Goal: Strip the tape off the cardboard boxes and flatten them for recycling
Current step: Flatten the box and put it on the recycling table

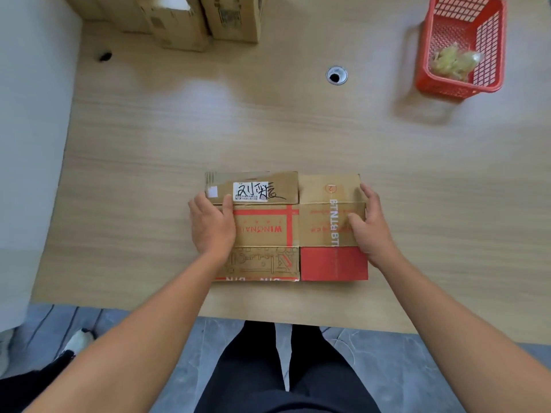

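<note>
The left hand [212,229] and right hand [371,231] are bare, the forearms [155,320] uncovered, the legs in black trousers [250,374].

A flattened box [268,231] lies on the desk [179,129], near its front edge and about midway across. The left hand [211,225] rests on the box's left edge and the right hand [369,228] on its right edge. Upright boxes [185,22] stand at the far left. A basket [447,92] sits at the far right with a tape wad [453,62] in it. A cable hole [337,75] lies between them, nearer the basket.
</note>
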### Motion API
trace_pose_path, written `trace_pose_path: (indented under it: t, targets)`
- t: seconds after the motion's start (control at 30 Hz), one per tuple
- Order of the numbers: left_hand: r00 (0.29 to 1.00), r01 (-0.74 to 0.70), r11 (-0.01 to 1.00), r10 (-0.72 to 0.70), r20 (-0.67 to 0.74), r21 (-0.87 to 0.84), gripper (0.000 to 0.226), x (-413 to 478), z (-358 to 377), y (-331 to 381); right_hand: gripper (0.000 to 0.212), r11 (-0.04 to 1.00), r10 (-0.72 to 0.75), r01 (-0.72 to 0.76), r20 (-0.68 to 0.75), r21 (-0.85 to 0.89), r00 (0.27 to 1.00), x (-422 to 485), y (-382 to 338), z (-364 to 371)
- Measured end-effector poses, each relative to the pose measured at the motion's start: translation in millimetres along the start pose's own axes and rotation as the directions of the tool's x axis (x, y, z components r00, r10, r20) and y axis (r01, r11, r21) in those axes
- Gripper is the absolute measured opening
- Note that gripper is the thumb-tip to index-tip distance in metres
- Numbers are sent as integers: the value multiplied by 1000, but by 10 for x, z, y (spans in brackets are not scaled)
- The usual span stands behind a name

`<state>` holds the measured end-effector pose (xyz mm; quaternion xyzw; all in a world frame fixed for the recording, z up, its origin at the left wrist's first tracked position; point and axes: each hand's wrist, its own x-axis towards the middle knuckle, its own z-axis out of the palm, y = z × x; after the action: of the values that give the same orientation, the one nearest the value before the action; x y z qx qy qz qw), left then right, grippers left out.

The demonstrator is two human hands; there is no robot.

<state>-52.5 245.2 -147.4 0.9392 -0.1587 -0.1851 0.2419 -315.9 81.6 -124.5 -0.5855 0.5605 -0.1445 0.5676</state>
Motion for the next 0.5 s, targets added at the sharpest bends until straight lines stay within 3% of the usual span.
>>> trace_pose_path:
  t: [0.17,0.23,0.3,0.4,0.5]
  targets:
    - [991,-125,981,117,61,149,88,-66,67,-75,58,994,-8,10,-19,104,1000,-13,163,24]
    - [979,-204,962,195,67,180,83,-75,73,-84,62,994,-94,92,-27,-63,995,-16,190,45]
    - [948,-306,926,275,162,221,76,-97,97,-114,63,931,-184,144,-89,-336,979,-20,219,109]
    - [879,-453,821,345,330,348,79,-96,136,-218,66,730,-197,71,-110,-680,974,-67,242,296]
    - [856,-504,756,374,357,417,88,-54,171,-265,85,533,-164,108,23,-839,986,-146,360,495]
